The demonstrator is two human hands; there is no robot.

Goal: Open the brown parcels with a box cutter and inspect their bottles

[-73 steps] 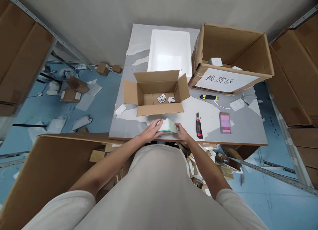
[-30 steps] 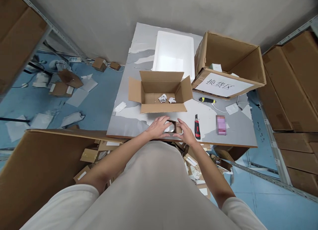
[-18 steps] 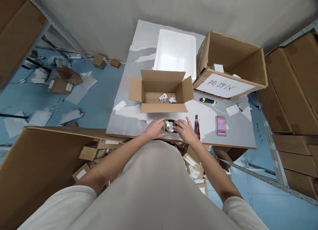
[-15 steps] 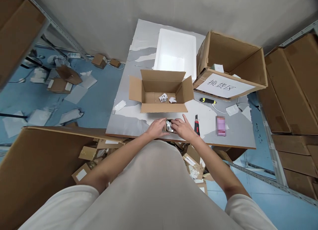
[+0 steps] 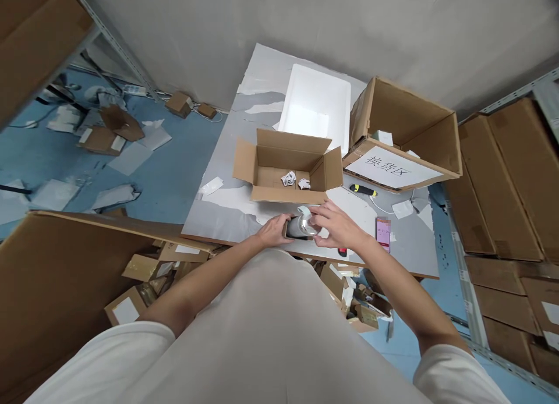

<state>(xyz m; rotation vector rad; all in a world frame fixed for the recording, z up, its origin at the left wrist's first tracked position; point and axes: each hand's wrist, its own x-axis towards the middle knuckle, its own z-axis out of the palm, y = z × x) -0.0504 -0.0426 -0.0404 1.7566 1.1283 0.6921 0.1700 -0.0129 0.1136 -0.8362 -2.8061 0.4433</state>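
Observation:
My left hand (image 5: 273,231) is closed round the left side of a small cardboard box (image 5: 285,229) at the table's front edge. A grey bottle (image 5: 297,227) with a shiny top and a pale loop sticks partly out of that box; its lower end is hidden inside. The fingers of my right hand (image 5: 334,223) grip the bottle's top from the right. Just behind my hands stands an open cardboard carton (image 5: 288,194), with two crumpled paper balls (image 5: 289,179) inside. By my right wrist lies a red and black utility knife (image 5: 343,252), mostly covered by the hand.
A white foam box (image 5: 315,95) and a large carton (image 5: 410,124) with a handwritten sign stand at the back. On the right lie a yellow and black cutter (image 5: 363,190) and a phone (image 5: 383,234). Cardboard scraps (image 5: 345,287) fill the space below the table's front.
My right hand has lifted the bottle partly out of the small box and moved right, over the utility knife. The left hand still holds the box. The view has shifted slightly.

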